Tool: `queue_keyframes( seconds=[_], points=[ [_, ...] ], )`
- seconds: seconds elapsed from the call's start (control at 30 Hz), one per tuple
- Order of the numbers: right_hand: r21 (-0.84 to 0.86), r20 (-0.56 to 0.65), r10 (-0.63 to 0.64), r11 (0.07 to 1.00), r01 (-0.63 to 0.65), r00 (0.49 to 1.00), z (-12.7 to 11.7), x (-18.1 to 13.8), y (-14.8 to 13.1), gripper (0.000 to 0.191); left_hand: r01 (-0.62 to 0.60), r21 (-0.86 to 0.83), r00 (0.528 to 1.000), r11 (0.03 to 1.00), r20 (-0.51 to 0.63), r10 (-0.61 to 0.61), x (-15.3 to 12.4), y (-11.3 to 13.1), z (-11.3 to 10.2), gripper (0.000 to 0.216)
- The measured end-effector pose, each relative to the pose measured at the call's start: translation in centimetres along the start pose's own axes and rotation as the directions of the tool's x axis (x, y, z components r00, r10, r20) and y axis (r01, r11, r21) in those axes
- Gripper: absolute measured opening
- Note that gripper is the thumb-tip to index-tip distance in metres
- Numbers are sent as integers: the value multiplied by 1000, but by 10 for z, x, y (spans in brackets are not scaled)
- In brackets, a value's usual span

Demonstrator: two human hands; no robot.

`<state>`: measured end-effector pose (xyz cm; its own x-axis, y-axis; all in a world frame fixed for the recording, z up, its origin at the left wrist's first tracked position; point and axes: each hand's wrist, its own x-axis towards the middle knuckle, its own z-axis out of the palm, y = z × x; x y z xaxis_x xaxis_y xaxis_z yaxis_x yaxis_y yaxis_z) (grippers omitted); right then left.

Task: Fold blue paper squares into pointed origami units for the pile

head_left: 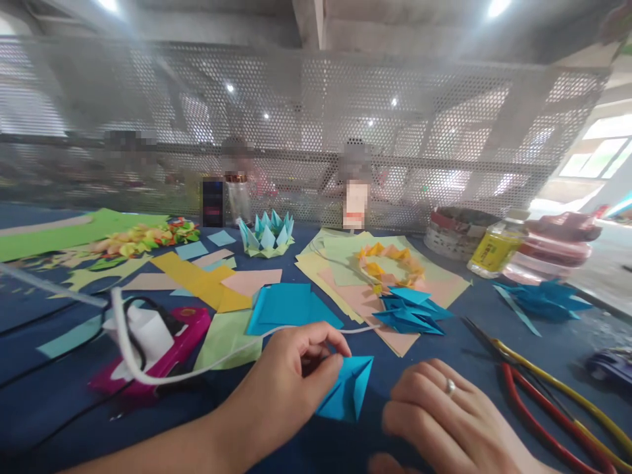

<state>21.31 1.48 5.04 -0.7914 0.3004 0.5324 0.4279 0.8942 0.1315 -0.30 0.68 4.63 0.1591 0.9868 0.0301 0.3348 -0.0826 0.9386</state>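
Between the thumb and fingers of my left hand (306, 362) is a folded piece of blue paper (348, 395), pinched at its upper left edge. Its creased flaps face up and it is low over the dark blue cloth. My right hand (439, 415), with a ring on one finger, hovers just right of the paper, apart from it. Its fingers are loosely bent with the thumb away from them, and nothing shows in it. Beyond my hands lie flat blue sheets (281, 308) and a cluster of folded blue paper pieces (412, 311).
Scissors (538, 388) with red and yellow handles lie at right, near a blue paper shape (553, 299) and a bottle (496, 243). A magenta power strip (187, 336) with cables sits left. Behind stand a paper crown (266, 237), an orange paper ring (365, 257) and a perforated screen (306, 99).
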Motion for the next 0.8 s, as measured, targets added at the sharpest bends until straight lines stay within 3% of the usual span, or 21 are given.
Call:
queue_keyframes(
  seconds=[0.17,0.3,0.4,0.5,0.57,0.67,0.73,0.8],
  points=[
    [-48,-65,-59,997,56,996,18,19,-6,14,-4,-66,1000,998,7,5,0,-4,-1,23],
    [-61,-50,-150,987,147,987,21,32,-3,28,-56,-60,998,997,-6,55,-3,-5,-5,35],
    [-61,-66,-157,986,153,985,16,32,3,39,-112,52,990,992,-84,116,-8,-10,-8,39],
    [-28,-139,-115,993,112,984,13,27,10,32,-271,224,946,936,-119,302,-13,-21,-8,25],
    [48,-141,-66,996,74,988,13,22,15,26,-410,349,875,843,-108,471,-13,-28,-7,29],
    [163,-143,6,986,18,990,16,15,17,27,-612,535,668,583,-45,743,-9,-31,-5,27],
    [229,-152,35,973,1,988,19,12,17,29,-670,616,539,414,20,842,-5,-30,-6,20],
    [274,-139,32,962,7,990,22,9,16,30,-682,655,485,324,75,871,-4,-28,-7,21]
  ],
)
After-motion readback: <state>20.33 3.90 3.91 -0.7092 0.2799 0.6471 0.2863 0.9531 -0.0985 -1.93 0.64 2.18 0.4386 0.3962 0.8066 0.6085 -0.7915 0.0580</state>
